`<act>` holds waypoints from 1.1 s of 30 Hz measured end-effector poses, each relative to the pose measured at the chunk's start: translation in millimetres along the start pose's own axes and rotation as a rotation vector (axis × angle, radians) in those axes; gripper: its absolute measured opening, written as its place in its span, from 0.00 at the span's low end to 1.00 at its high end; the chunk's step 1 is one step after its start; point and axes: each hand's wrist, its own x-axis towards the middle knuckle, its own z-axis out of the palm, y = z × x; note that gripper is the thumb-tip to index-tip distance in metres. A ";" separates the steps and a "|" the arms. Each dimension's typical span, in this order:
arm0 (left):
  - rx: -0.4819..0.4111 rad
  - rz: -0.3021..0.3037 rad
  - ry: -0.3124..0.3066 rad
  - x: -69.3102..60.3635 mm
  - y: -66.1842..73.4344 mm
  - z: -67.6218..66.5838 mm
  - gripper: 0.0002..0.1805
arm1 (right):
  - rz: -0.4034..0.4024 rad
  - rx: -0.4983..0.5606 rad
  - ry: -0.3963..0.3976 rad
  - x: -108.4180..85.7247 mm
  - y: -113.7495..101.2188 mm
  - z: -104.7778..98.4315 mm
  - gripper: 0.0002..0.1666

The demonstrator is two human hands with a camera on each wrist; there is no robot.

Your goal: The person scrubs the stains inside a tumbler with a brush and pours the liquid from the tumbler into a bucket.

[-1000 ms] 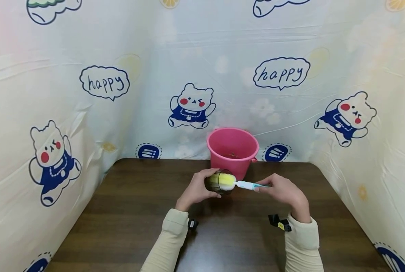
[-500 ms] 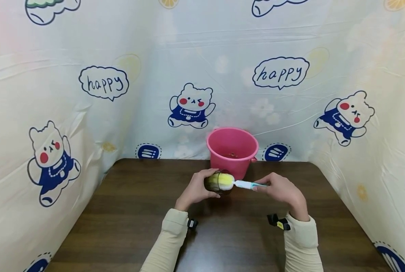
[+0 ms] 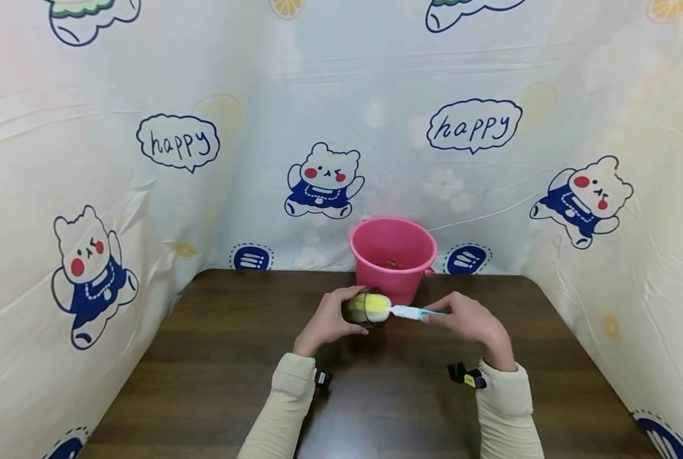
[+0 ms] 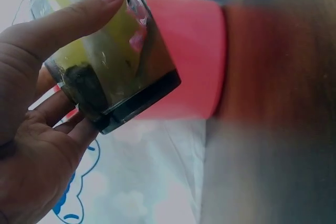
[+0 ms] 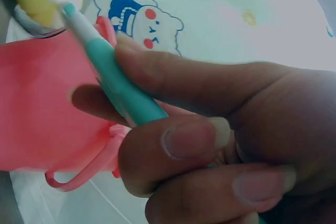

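My left hand (image 3: pixel 324 324) grips a dark see-through glass (image 4: pixel 157 85) tipped on its side, its mouth toward the right. Inside the glass sits the yellow and white sponge head of a cup brush (image 3: pixel 405 312), with its whitish end at the mouth. The fingers of my right hand (image 3: pixel 469 320) are curled round the brush's white and teal handle (image 5: pixel 118 85). In the left wrist view the thumb lies along the glass wall and the other fingers are partly hidden behind it. Both hands are above the table, just in front of a pink bucket (image 3: pixel 388 277).
The bucket stands at the back of the dark wooden table (image 3: pixel 232 382), with a few small bits at its bottom and a pink handle (image 5: pixel 86 169) at its side. A printed cloth (image 3: pixel 249 191) hangs behind the table and along both sides.
My right hand has moved slightly left with the brush, whose head is now a little deeper in the glass. The left hand keeps hold of the glass, shifting slightly left. The bucket stays put.
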 end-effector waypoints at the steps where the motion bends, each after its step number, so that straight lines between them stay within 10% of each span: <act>1: 0.002 -0.006 0.006 -0.5 0.2 -1.2 0.47 | 0.012 -0.004 0.011 1.4 0.3 1.0 0.15; 10: -0.002 0.003 0.002 -6.5 -3.5 -4.6 0.47 | -0.034 -0.088 -0.012 2.3 -2.0 8.7 0.10; 20: 0.001 -0.040 0.003 -3.2 0.7 -11.6 0.49 | -0.048 -0.288 0.186 10.5 4.9 8.8 0.18; 33: 0.023 -0.051 -0.054 -3.4 -8.4 -5.0 0.48 | -0.070 -0.209 0.072 2.2 -2.8 5.1 0.11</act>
